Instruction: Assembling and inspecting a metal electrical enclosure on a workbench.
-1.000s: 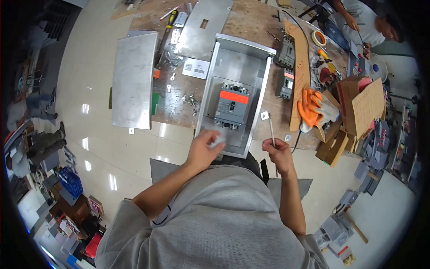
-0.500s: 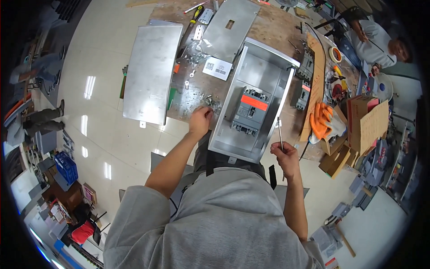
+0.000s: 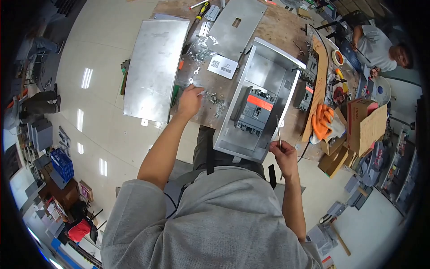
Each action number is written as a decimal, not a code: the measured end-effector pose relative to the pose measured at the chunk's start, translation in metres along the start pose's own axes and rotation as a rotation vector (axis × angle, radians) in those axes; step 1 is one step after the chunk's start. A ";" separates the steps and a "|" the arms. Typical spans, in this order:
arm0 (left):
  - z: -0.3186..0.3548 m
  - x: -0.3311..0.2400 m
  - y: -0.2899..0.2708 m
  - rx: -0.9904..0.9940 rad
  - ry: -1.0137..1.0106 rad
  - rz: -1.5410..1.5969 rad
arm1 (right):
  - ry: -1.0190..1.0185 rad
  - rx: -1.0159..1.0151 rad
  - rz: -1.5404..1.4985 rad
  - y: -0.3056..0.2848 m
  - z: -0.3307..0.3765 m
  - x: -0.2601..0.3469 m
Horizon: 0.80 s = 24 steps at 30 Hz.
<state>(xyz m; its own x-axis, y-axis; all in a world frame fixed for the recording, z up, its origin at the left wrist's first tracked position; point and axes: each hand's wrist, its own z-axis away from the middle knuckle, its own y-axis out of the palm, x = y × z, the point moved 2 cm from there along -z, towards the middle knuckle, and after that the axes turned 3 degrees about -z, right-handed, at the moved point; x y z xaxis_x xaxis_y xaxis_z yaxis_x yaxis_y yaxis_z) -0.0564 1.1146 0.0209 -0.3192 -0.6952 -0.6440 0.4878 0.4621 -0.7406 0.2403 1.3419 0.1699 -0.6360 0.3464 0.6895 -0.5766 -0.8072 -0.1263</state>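
- The left hand reaches out over the wooden counter and rests on a small heap of loose screws; its grip is bent down around them, but I cannot tell if it has one pinched.
- The right hand is closed around a thin metal tool, maybe a screwdriver, which stands almost upright just beside the lower right edge of the box.
- The open grey metal box lies on the counter between both hands, with a dark circuit breaker with an orange-red label mounted inside.
- Left of the screws lies a large metal sheet, partly over the counter edge; a second metal plate with a slot lies further up.
- Orange gloves and a cardboard box are at the right.
- Another person sits at the far right corner.
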 end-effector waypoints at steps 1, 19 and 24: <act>-0.007 -0.007 0.002 0.038 0.101 -0.049 | 0.002 0.001 -0.006 0.001 0.000 -0.001; -0.049 -0.041 0.015 0.501 0.129 -0.217 | -0.044 -0.011 -0.025 0.012 0.010 0.001; -0.051 -0.031 0.022 0.489 0.268 -0.267 | -0.037 -0.018 0.012 0.016 0.010 0.006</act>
<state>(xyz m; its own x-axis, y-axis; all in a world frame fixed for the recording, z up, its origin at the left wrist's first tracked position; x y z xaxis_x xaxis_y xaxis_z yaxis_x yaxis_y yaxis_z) -0.0771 1.1744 0.0150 -0.6440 -0.5603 -0.5209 0.6583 -0.0589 -0.7505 0.2319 1.3265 0.1792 -0.6241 0.3183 0.7135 -0.5779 -0.8027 -0.1474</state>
